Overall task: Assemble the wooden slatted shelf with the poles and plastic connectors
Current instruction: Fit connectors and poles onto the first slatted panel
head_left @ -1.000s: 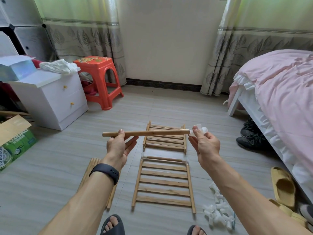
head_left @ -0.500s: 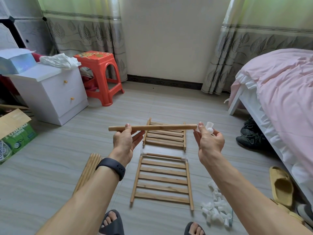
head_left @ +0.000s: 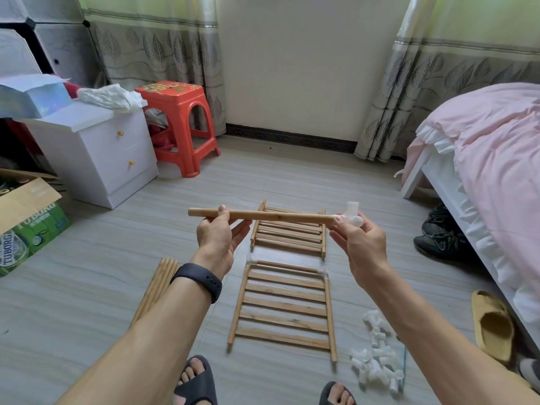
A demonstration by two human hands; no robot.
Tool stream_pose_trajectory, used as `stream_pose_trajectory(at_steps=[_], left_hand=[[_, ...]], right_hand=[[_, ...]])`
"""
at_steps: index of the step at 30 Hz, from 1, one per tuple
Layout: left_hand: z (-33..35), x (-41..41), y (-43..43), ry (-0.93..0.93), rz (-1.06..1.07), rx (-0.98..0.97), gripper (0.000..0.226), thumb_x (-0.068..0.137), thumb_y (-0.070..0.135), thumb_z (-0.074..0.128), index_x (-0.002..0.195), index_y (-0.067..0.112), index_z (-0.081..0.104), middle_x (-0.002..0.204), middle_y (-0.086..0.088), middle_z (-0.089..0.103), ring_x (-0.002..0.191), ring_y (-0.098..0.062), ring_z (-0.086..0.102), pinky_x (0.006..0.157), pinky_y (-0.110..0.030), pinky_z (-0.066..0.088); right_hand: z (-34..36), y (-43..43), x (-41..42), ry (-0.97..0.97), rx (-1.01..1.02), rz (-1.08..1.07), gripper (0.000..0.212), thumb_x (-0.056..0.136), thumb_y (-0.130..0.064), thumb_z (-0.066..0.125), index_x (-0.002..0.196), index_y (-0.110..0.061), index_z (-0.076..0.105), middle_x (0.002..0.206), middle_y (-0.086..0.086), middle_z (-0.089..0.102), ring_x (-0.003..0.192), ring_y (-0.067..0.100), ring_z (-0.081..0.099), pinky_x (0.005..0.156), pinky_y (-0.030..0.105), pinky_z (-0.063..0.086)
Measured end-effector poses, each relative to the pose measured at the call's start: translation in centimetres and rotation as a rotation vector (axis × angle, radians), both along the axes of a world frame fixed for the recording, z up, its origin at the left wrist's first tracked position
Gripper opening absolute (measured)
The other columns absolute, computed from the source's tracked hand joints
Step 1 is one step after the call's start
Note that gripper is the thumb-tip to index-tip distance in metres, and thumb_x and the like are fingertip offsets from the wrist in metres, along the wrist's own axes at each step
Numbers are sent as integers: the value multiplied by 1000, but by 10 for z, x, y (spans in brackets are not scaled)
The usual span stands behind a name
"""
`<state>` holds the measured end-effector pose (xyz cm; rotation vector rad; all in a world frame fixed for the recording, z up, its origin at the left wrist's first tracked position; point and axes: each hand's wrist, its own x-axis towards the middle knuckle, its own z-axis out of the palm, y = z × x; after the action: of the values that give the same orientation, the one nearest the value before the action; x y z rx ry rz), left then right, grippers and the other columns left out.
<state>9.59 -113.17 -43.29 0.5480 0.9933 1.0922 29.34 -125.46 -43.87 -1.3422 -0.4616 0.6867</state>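
Work on the grey tiled floor (head_left: 87, 287). Nearest you, loose white connectors (head_left: 377, 366) lie right, a slatted panel (head_left: 283, 308) centre, spare poles (head_left: 157, 285) left. Above these, your left hand (head_left: 217, 238) pinches the pole (head_left: 274, 215); your right hand (head_left: 362, 244) grips a plastic connector (head_left: 352, 216) at its right end. Expect light, stiff, smooth round wood: hold close to the joint. A second panel (head_left: 289, 232) lies beyond.
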Motion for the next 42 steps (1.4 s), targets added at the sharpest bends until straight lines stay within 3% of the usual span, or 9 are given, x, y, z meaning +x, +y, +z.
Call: stream_pose_trajectory(at_steps=[9, 14, 17, 20, 26, 30, 33, 37, 42], left_hand=[[0, 6, 2, 41, 63, 17, 12, 105, 23, 51, 103, 12, 53, 114, -17, 68, 83, -26, 74, 74, -36, 61], [3, 11, 2, 105, 31, 79, 11, 105, 24, 52, 102, 13, 51, 117, -18, 66, 85, -27, 74, 77, -38, 61], [1, 12, 2, 129, -34, 97, 14, 106, 24, 48, 102, 11, 49, 118, -19, 65, 86, -28, 74, 73, -36, 61], [-4, 17, 3, 134, -91, 77, 20, 107, 26, 47, 108, 7, 52, 116, -19, 67, 87, -29, 75, 69, -34, 62], [-34, 47, -1, 200, -327, -18, 23, 105, 15, 51, 123, 2, 52, 113, -20, 69, 90, -32, 74, 81, -44, 61], [-82, 60, 1, 266, -331, -87, 23, 105, 15, 50, 124, 3, 51, 117, -18, 68, 89, -30, 75, 77, -41, 61], [-127, 59, 3, 327, -301, -131, 25, 105, 17, 51, 126, 5, 49, 117, -16, 68, 88, -28, 76, 74, -39, 61], [-188, 56, -6, 462, -297, -138, 32, 106, 19, 49, 135, 6, 45, 113, -13, 69, 92, -28, 74, 76, -39, 58], [-226, 54, -13, 654, -396, -103, 22, 106, 22, 49, 127, 14, 51, 107, -8, 71, 94, -27, 72, 77, -38, 56]], right_hand=[[-1, 0, -4, 48, 42, -1, 19, 94, -3, 64, 110, 8, 64, 101, 16, 69, 98, 25, 71, 95, 35, 57], [0, -9, 1, 192, 15, 4, 3, 92, 0, 65, 90, 0, 66, 101, 21, 68, 97, 30, 70, 86, 35, 59], [3, -14, 8, 273, 34, 40, 11, 90, 2, 67, 100, 2, 65, 105, 22, 68, 101, 32, 70, 88, 38, 59], [0, -20, 19, 222, 13, 49, 16, 90, -2, 68, 105, 4, 66, 105, 22, 70, 100, 30, 71, 90, 38, 59], [-76, -54, 39, 248, -208, 74, 27, 87, -16, 74, 100, 7, 68, 93, 19, 73, 87, 27, 72, 78, 31, 62], [-139, -84, 53, 277, -266, 176, 27, 85, -12, 74, 111, -6, 70, 106, 16, 74, 94, 29, 73, 80, 33, 60], [-215, -115, 71, 143, -546, 128, 39, 85, -16, 78, 122, -11, 65, 105, 11, 73, 93, 25, 74, 83, 36, 58], [-306, -154, 90, -280, -1116, 81, 44, 84, -38, 75, 121, -17, 64, 97, -6, 68, 94, 18, 63, 86, 34, 50], [-355, -155, 89, -558, -1320, 230, 48, 85, -58, 65, 118, -25, 56, 113, -1, 65, 105, 25, 60, 77, 34, 49]])
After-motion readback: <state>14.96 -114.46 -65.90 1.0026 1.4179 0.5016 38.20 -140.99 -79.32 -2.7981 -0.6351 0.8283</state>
